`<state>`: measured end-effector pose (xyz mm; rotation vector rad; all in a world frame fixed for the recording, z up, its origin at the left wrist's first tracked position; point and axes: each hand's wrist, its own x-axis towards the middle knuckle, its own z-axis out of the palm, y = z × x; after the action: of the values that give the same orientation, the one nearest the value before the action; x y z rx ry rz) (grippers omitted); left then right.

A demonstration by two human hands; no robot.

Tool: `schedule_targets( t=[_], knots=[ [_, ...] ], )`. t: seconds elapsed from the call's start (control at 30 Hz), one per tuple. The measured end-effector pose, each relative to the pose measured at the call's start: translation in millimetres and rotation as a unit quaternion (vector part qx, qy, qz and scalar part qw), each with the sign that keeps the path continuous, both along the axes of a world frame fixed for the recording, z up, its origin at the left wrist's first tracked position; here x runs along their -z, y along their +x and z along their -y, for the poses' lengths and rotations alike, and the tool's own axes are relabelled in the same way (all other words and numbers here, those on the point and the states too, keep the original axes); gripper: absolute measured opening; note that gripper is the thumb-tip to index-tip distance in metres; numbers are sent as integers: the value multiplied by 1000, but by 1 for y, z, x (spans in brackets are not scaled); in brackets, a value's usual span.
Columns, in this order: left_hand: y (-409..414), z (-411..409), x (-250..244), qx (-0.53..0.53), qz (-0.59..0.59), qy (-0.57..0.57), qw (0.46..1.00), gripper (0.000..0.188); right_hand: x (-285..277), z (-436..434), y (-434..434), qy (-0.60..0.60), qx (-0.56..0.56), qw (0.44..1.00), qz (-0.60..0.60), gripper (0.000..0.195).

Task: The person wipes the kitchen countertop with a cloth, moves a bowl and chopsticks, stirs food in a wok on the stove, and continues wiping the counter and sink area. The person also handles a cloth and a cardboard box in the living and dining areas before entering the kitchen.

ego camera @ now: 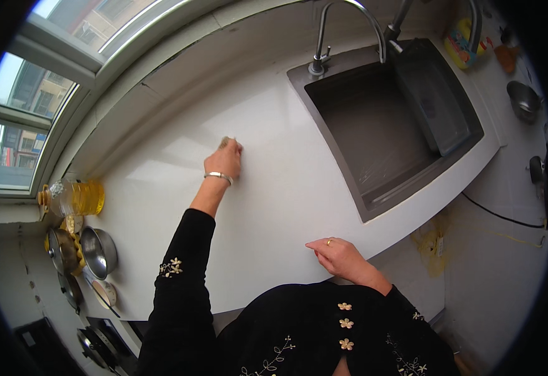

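Observation:
My left hand (226, 160), with a silver bracelet at the wrist, reaches out over the white countertop (274, 202). Its fingers are closed around a small tan pad (226, 140), pressed down on the surface. Most of the pad is hidden under the fingers, so its material is unclear. Near the front edge of the counter is my right hand (342, 258), with a gold ring on one finger. Its fingers are curled together and nothing shows in them; the underside is hidden.
A dark sink (372, 124) with a slim curved faucet (321, 42) and a grey inset tray (429, 108) lies at right. Along the left stand an oil jug (84, 196), a metal bowl (99, 253), a lidded pot (61, 251) and a small bowl (106, 292). Windows border the far left.

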<state>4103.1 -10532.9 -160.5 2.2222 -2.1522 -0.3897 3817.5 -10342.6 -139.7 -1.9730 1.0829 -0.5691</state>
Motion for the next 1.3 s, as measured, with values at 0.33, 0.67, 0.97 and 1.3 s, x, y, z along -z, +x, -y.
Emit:
schedule_targets(
  t=[0.33,0.67,0.97,1.3],
  knots=[
    [4,-117,14,107,-102,-162,976,7,-11,64,66,-108,0,994,-33,39],
    [8,-82,39,39,-92,-317,943,20,47,157,129,-318,-66,937,-130,32],
    [-9,-20,44,56,-14,-285,957,17,50,201,126,-346,-13,895,-281,40],
    [-4,-39,37,99,-8,-225,969,22,35,205,125,-289,-79,908,-294,41]
  ],
)
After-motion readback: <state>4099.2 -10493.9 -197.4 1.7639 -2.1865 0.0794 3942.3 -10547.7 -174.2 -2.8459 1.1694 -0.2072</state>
